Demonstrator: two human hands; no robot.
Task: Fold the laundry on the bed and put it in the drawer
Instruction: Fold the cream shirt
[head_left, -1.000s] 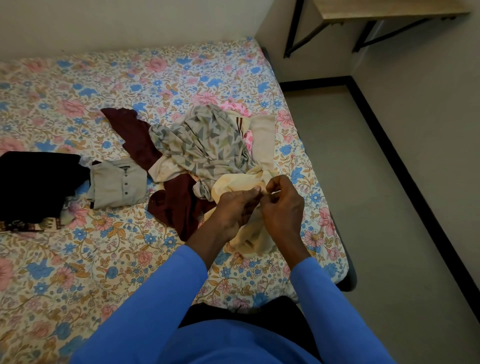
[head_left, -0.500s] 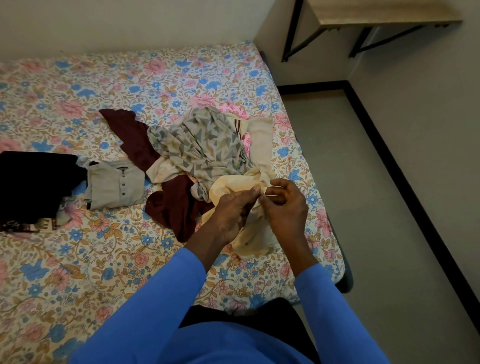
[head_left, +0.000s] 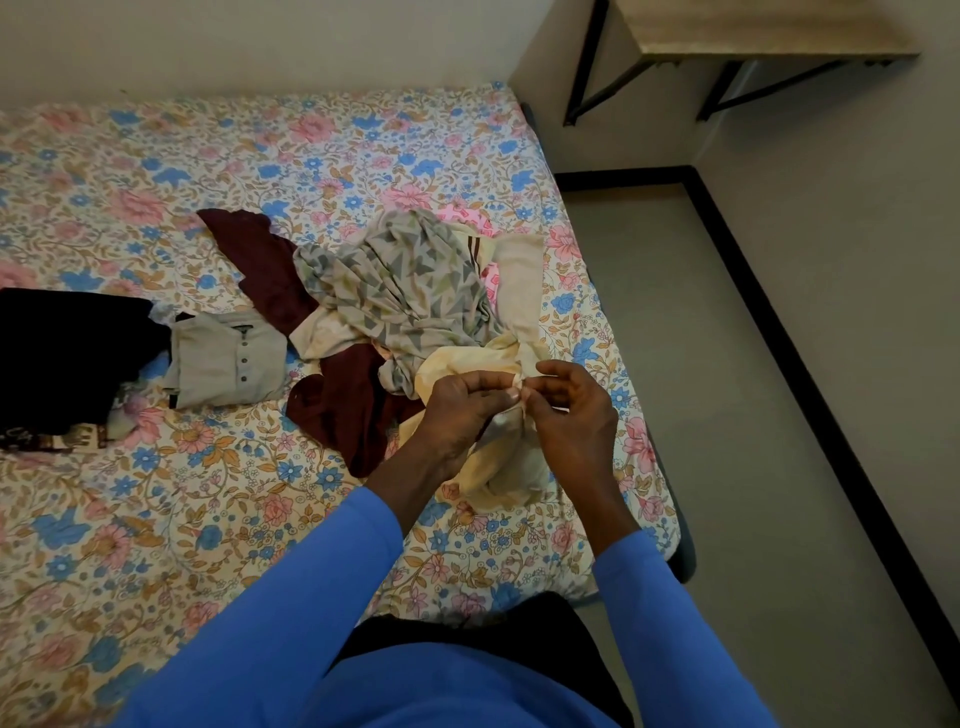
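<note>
Closest to us, two blue sleeves are reaching out over the near edge of the bed, which is wearing a sheet full of pink and blue flowers. The left hand and the right hand are meeting close together just above the near right part of the bed. Both hands are pinching the top edge of a cream cloth with curled fingers and thumbs, and the rest of that cloth is hanging down and bunching up on the sheet under them. Just to the left of the hands, a dark red cloth is lying crumpled, and it is touching the cream cloth. A bit farther, a grey cloth with little triangles is lying in a heap on top of the pile, and a bit of pink cloth is peeking out behind it. Over on the left, a folded tan shirt with buttons is lying flat, and a black cloth is sitting right beside it at the left edge. On the right, the grey floor is running along the bed. Far away in the corner, a wooden shelf is sticking out from the wall.
</note>
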